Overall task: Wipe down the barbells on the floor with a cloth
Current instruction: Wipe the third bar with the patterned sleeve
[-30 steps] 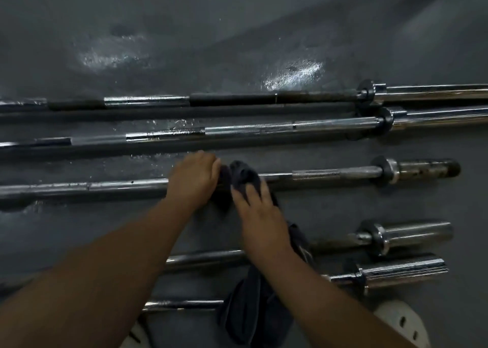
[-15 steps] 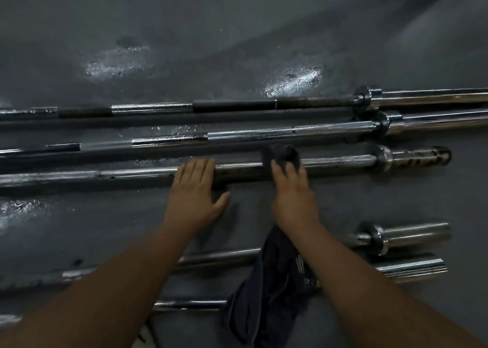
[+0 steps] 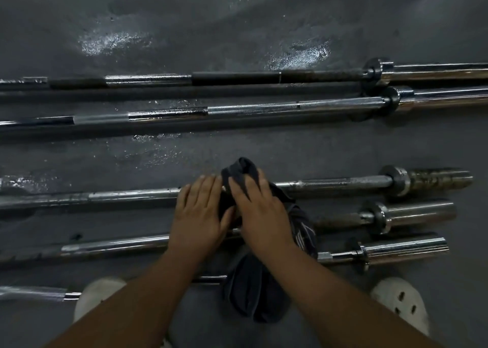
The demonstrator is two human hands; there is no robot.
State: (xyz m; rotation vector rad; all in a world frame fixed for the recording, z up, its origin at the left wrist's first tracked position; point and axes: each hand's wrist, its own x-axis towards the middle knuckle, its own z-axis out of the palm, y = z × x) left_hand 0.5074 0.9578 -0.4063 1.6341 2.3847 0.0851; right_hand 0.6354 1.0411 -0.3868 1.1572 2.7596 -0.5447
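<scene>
On the third barbell (image 3: 343, 182) from the far side, a dark cloth (image 3: 239, 169) lies bunched, pressed down by the right hand (image 3: 264, 215) laid open over it. Just beside, the left hand (image 3: 198, 215) rests flat and empty on the same bar.

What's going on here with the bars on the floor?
A person crouches over several steel barbells laid side by side on a dark grey floor. Their right hand presses a dark grey cloth onto the shaft of the third chrome barbell from the top, while the left hand rests flat on the same shaft beside it. The cloth's loose end drapes over the nearer bars.
</scene>
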